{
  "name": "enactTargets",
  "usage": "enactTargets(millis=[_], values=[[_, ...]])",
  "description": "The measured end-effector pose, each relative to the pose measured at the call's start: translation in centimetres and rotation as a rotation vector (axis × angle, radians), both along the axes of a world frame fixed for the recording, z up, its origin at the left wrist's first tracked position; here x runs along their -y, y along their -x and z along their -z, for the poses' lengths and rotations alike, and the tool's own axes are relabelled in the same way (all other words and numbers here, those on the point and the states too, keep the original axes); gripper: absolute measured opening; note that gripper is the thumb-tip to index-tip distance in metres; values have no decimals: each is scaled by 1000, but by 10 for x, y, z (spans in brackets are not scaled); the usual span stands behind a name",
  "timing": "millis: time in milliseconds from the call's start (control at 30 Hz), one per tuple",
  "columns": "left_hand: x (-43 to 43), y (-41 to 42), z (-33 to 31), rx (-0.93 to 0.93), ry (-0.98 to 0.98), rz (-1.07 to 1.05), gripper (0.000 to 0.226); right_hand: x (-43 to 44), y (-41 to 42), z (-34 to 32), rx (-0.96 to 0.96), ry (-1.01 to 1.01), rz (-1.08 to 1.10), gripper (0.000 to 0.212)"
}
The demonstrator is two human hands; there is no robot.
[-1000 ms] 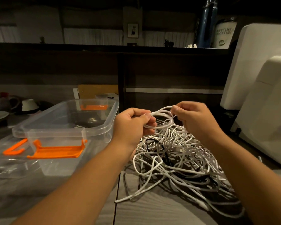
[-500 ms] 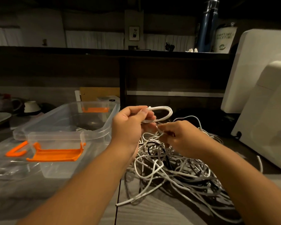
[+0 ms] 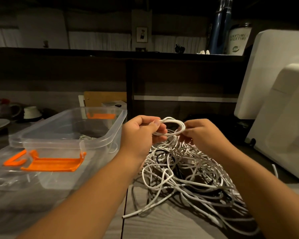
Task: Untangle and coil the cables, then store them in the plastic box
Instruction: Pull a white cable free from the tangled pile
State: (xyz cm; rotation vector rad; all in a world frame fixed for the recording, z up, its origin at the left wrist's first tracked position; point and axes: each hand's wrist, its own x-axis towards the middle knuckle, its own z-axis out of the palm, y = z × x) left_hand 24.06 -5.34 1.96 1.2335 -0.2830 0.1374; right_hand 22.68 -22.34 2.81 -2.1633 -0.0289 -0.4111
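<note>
The fingers point(image 3: 160, 132) of the left hand point(image 3: 140, 133) were curled round one side of a small white coil point(image 3: 173, 125), with the thumb pressed on top. The right hand point(image 3: 203, 135) pinched the opposite side between its fingertips point(image 3: 186, 134). That single coil was held in the air above the far edge of the pile point(image 3: 188, 171), a tangle of white cables too knotted to count. At least one black cable point(image 3: 162, 151) ran through it.

One clear plastic box point(image 3: 59, 143) stood open just left of the left wrist. It held one white cable point(image 3: 86, 137), dimly seen through the wall. The box carried two orange latches, a near latch point(image 3: 53, 163) and a far latch point(image 3: 101, 116). A third orange clip point(image 3: 14, 160) sat on the clear lid point(image 3: 2, 176) lying beside the box.

The pile filled the table point(image 3: 162, 228) between the box and two white housings point(image 3: 286, 121) on the right, nearly reaching both. One loose end point(image 3: 131, 215) trailed toward the near edge, where bare tabletop showed under the forearms.
</note>
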Motion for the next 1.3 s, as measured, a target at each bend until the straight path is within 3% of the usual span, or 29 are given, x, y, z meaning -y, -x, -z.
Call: enactTargets(millis=[100, 167, 233, 400, 533, 633, 733, 1000, 1300], values=[[-1, 0, 2, 0, -45, -8, 8, 4, 1, -3, -9, -340, -128, 31], [-1, -1, 2, -5, -42, -19, 9, 6, 2, -4, -95, -452, -262, 38], [-1, -2, 2, -20, -22, -15, 9, 6, 3, -3, -121, -377, -306, 40], [1, 2, 4, -75, -31, 60, 10, 4, 6, -4, 22, -134, -103, 28], [-2, 7, -2, -40, -363, 135, 9, 3, 7, -4, 40, 134, -38, 26], [-4, 13, -6, 13, -500, 224, 15, 2, 10, -6, 49, 273, -88, 24], [-2, 10, -7, 72, -583, 178, 2, 1, 13, -9, 119, 350, -142, 23], [-6, 19, -12, -143, -265, 487, 11, 1, 16, -8, 243, 328, -158, 15], [-5, 13, -10, -45, -423, 464, 40, -4, 13, -8, 231, 52, -208, 14]])
